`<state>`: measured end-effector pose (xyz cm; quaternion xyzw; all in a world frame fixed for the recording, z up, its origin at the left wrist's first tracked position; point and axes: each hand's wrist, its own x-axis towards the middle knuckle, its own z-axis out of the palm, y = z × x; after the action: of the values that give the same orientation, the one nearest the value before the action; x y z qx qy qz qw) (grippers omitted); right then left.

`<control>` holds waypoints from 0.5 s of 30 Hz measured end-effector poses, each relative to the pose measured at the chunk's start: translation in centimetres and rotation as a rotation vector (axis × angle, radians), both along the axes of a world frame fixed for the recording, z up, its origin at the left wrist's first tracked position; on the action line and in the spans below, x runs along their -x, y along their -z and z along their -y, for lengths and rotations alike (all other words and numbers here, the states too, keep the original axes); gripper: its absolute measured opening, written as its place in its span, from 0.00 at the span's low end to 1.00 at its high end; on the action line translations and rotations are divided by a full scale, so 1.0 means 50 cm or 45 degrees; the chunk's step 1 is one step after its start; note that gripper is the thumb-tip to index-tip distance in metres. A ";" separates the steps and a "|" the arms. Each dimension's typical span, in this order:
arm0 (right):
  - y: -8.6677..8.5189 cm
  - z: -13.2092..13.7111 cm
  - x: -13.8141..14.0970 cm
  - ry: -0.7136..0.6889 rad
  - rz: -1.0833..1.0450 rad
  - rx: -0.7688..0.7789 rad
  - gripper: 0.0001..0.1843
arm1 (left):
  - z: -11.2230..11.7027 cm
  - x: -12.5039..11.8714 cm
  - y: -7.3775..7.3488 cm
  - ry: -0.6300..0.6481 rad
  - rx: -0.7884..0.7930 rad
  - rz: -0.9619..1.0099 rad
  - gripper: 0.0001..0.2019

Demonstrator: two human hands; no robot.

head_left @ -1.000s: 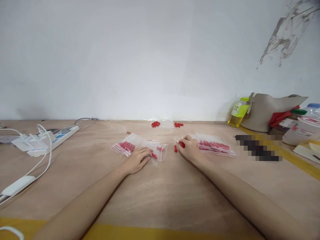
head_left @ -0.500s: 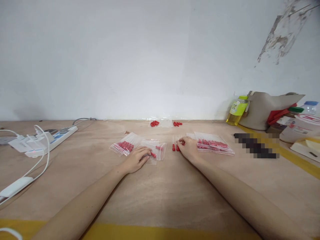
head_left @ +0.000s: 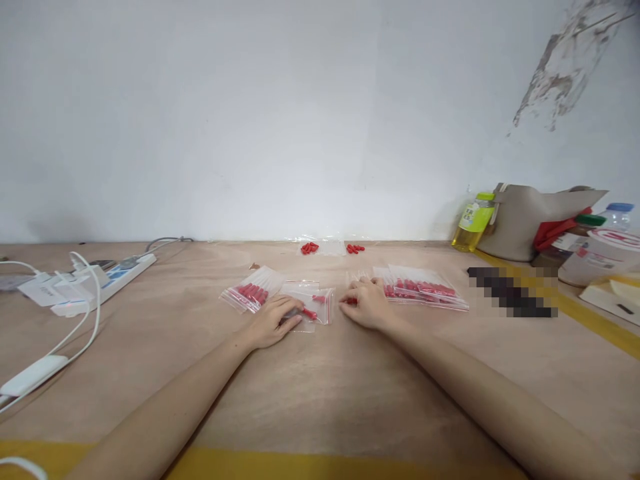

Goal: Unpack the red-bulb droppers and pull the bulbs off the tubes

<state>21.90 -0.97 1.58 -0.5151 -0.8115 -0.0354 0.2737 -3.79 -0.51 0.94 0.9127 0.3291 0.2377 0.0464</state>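
My left hand rests on a clear zip bag, fingers stretched over it and thumb apart. Small red pieces show in or on that bag, just past the fingertips. To its left lies a stack of filled zip bags with red pieces inside. My right hand is on the table with its fingers bent down over a small red piece, mostly hidden beneath them. Clear tips stick out beyond those fingers. Right of it, more zip bags of red pieces overlap.
Two little heaps of red pieces lie on clear plastic by the wall. At left are a power strip with plugs and white cables. A yellow-capped bottle, a grey bag and a white tub stand at right.
My right hand has moved slightly left and nearer, now covering red pieces that showed before. My left fingers have drawn back a little, exposing more of the red piece beside them.
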 end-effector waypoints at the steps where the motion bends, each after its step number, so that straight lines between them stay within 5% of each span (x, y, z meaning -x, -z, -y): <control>1: 0.001 0.002 0.008 -0.022 0.045 0.007 0.09 | 0.000 0.000 0.001 0.007 0.005 0.020 0.10; 7: 0.004 -0.001 0.048 0.002 0.191 0.065 0.12 | -0.009 0.003 0.013 0.033 -0.021 0.044 0.10; 15: 0.003 0.004 0.077 -0.084 0.047 0.141 0.20 | -0.009 0.008 0.018 -0.010 -0.014 0.029 0.11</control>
<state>18.03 -1.18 1.42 -0.5015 -0.8338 0.0090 0.2308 -4.21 -0.06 0.06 0.9090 0.3308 0.2499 0.0440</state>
